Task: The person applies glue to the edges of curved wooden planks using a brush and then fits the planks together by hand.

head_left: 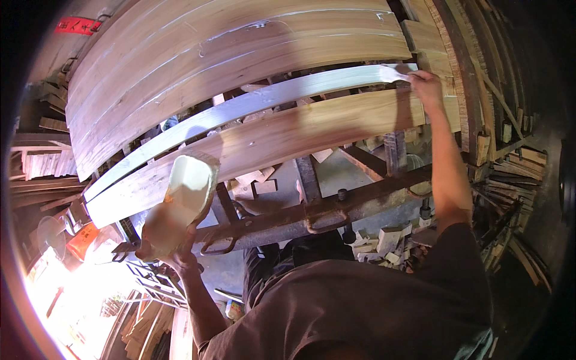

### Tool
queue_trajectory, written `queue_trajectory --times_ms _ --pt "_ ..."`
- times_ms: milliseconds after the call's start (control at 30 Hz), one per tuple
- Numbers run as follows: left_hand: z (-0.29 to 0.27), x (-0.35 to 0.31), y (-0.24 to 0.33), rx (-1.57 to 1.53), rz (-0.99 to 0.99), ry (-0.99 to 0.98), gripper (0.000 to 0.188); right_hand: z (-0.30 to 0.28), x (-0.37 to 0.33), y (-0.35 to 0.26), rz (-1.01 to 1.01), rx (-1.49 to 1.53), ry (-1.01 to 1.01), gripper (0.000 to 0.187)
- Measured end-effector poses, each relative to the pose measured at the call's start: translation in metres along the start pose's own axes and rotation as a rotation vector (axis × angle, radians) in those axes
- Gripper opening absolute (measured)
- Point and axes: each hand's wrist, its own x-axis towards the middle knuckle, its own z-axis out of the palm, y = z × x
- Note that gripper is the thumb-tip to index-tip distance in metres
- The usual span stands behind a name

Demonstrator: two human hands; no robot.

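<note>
My left hand (181, 257) grips a tub (196, 180) with white paste-like stuff in it, held tilted over the near edge of the boards. My right hand (427, 90), its arm stretched out far to the right, is closed on a brush (393, 74). The brush's white bristles touch the right end of a narrow wooden strip (270, 95), whose upper face is coated white. Beyond the strip lies a wide panel of boards (240, 36) with white lines along its seams. On the near side is a bare plank (312, 126).
A rusty steel beam (366, 201) with clamp handles runs in front of me under the boards. Wood offcuts (390, 240) lie on the floor below. Long timbers (459, 72) stand at the right, and stacked wood (48, 165) fills the left side.
</note>
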Motion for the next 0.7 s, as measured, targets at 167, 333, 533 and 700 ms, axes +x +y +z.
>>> queue_trajectory --times_ms 167,333,533,700 --pt "-0.094 0.019 -0.101 0.109 -0.146 -0.022 0.073 0.094 -0.071 -0.099 -0.006 -0.102 -0.02 0.013" --pt "-0.165 0.054 -0.182 0.05 -0.109 0.039 0.069 0.208 -0.145 -0.193 -0.189 -0.24 -0.031 0.016" --pt "-0.281 0.092 -0.258 0.045 -0.12 0.144 0.065 0.394 -0.257 -0.321 -0.444 -0.199 -0.089 0.014" --pt "-0.372 0.102 -0.285 0.112 -0.106 0.26 0.061 0.558 -0.376 -0.45 -0.446 -0.315 -0.403 0.012"
